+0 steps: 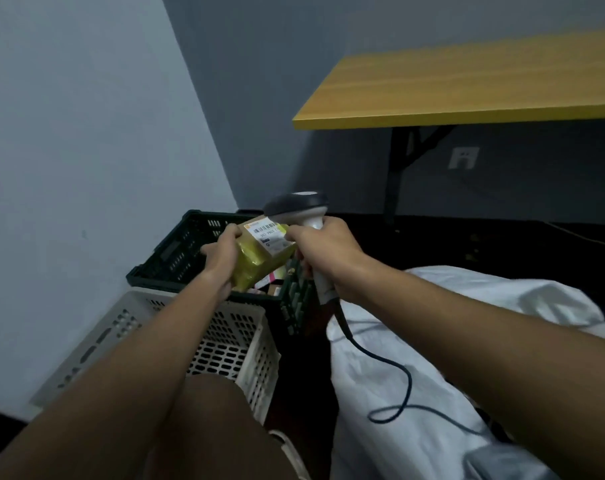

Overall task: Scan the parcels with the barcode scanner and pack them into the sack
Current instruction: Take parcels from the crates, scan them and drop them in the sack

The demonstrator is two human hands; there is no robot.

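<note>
While my left hand (221, 258) grips the yellow parcel (259, 259) over the dark crate (176, 252), right hand (323, 252) clamps the scanner (296, 204) at its label (268, 233). Scan step, I'd say; next, drop it into the white sack (415, 358).

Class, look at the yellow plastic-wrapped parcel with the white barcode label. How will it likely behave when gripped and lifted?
The yellow plastic-wrapped parcel is probably light: the left hand alone holds it up. Its glossy, wrinkled wrap suggests a slightly slippery, yielding surface. Its blocky shape makes rolling unlikely. The right hand grips the grey barcode scanner.
</note>
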